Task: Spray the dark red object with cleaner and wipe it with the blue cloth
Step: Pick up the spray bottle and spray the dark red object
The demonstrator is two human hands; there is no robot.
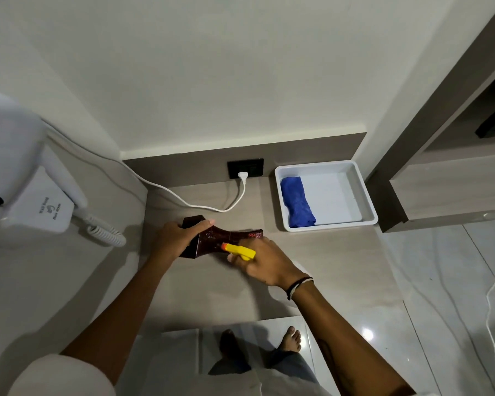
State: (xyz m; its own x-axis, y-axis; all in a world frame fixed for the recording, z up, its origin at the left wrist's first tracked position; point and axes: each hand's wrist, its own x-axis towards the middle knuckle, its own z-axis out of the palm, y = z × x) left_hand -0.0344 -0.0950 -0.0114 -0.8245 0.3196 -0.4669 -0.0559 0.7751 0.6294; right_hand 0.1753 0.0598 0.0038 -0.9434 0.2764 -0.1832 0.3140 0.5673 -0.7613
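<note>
A dark red object (215,235), faceted and narrowing toward its right end, lies on its side on the beige counter (212,287). My left hand (177,238) grips its wide left end. My right hand (265,261) holds a spray bottle with a yellow head and orange nozzle (238,250), the nozzle pointing left at the object's middle. The bottle's body is hidden under my hand. The blue cloth (297,203) lies rolled up in a white tray (366,195) at the back right, apart from both hands.
A white wall-mounted hair dryer (17,170) with a coiled cord (106,235) hangs at the left. A white cable (183,200) runs across the counter to a dark wall socket (245,168). The counter's front edge drops to a glossy tiled floor (412,310).
</note>
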